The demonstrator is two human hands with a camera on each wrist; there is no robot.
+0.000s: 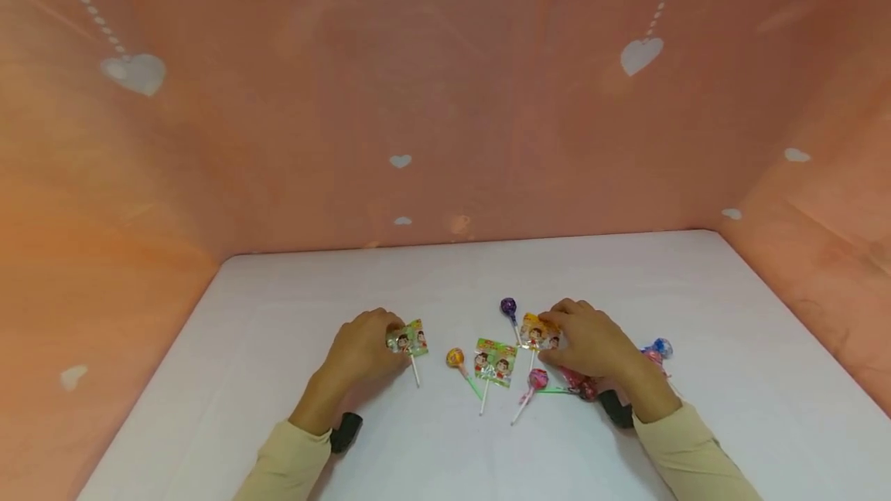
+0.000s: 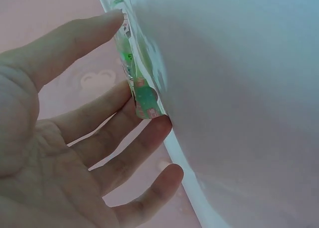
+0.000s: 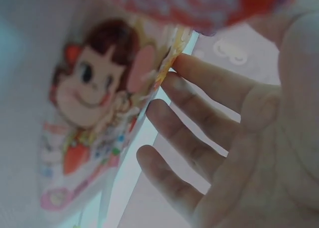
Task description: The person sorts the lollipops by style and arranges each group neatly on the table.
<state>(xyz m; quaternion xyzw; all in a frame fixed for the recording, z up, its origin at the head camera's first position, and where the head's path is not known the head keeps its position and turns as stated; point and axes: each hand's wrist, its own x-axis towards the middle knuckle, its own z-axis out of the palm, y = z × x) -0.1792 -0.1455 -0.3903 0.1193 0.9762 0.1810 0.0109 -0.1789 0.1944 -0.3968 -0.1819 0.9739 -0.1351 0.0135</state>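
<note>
In the head view my left hand (image 1: 369,345) holds a flat green-wrapped lollipop (image 1: 416,337) by its left side, white stick toward me. The left wrist view shows thumb and fingertips about the green wrapper (image 2: 146,101) at the table surface. My right hand (image 1: 588,337) grips the right edge of a yellow-orange-wrapped lollipop (image 1: 532,328). Its index fingertip meets the orange wrapper (image 3: 172,53) in the right wrist view; the thumb tip is hidden there. Between the hands lie another green-wrapped lollipop (image 1: 497,362), an orange round one (image 1: 455,358) and a pink one (image 1: 538,379).
A purple lollipop (image 1: 509,306) lies farther back. Red-wrapped candy (image 1: 587,389) and a blue-wrapped piece (image 1: 660,347) are partly covered by the right hand and arm. The white table (image 1: 313,284) meets a pink-orange cloth backdrop (image 1: 445,99) at its far edge.
</note>
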